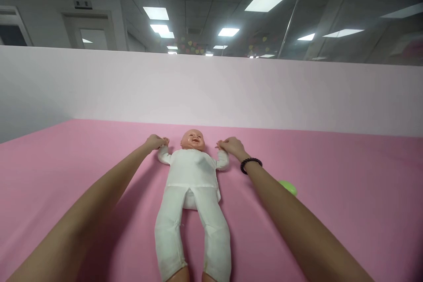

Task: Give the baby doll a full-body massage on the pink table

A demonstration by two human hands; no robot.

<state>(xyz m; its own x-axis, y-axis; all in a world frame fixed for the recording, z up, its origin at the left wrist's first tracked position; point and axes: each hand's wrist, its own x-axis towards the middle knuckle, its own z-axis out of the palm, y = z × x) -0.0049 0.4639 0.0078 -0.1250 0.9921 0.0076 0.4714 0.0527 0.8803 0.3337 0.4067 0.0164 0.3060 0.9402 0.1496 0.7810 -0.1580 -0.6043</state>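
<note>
A baby doll (191, 185) in a white cloth suit lies on its back on a pink sheet (330, 211), its head toward the far side and its arms out to both sides. My left hand (154, 142) pinches the doll's hand (165, 141) on the left of the picture. On the other side, my right hand (231, 146) grips the doll's other hand (219, 144) between its fingers. A black beaded bracelet (250, 164) circles my right wrist.
A green rounded object (288, 187) lies on the pink sheet, partly behind my right forearm. A pale pink-white wall (211, 90) stands along the sheet's far side. Beyond it are a glass partition, a doorway and ceiling lights.
</note>
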